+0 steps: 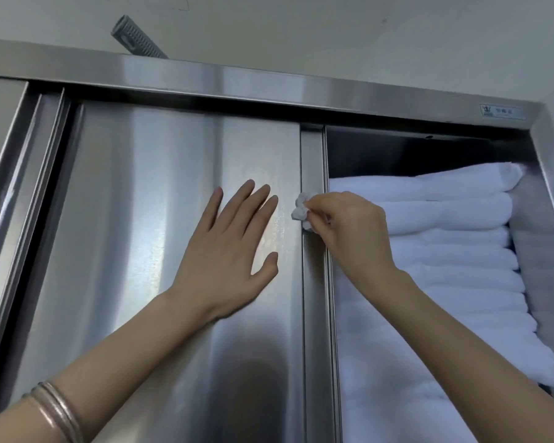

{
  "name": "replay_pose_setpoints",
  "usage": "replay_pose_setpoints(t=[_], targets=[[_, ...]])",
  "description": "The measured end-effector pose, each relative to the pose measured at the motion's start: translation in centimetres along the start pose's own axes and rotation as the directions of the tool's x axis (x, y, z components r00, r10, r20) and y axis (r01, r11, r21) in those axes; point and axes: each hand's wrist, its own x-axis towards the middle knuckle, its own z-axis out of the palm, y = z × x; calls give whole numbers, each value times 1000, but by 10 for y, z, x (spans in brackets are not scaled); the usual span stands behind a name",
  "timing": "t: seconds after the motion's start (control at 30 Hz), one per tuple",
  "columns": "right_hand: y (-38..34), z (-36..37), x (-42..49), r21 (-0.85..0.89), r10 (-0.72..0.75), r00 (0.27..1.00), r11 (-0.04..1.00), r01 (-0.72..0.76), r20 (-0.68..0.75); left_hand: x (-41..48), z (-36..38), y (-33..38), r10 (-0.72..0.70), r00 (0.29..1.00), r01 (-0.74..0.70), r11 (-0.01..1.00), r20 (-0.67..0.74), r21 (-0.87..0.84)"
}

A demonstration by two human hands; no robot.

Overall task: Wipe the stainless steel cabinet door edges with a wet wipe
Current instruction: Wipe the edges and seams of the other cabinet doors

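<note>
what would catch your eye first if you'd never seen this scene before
Probably the two bare hands in the middle: the left hand lies flat and spread on the stainless steel sliding door, while the right hand pinches a crumpled white wet wipe against the door's vertical edge. Just right of that, the open cabinet shows a tall stack of folded white towels.
</note>
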Motion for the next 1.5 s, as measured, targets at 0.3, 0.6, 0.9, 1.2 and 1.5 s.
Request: replay_pose_setpoints(t=[0.3, 0.6, 0.9, 1.2, 1.5], targets=[[11, 9, 43, -137, -13, 999, 991, 8, -38, -1, 2, -1, -8, 1000, 9, 1000, -25, 20], [18, 15, 80, -303, 40, 999, 953, -33, 17, -2, 3, -4, -8, 999, 8, 1000, -39, 16], [13, 11, 68, -274, 20, 1000, 962, -19, 0, -3, 4, -4, -1, 999, 2, 1000, -50, 13], [0, 2, 11, -41, 122, 989, 992, -119, 80, -9, 0, 5, -8, 1000, 8, 1000, -4, -26], [-25, -10, -107, 119, 158, 981, 978, -171, 112, -70, 4, 42, 58, 998, -56, 995, 16, -88]])
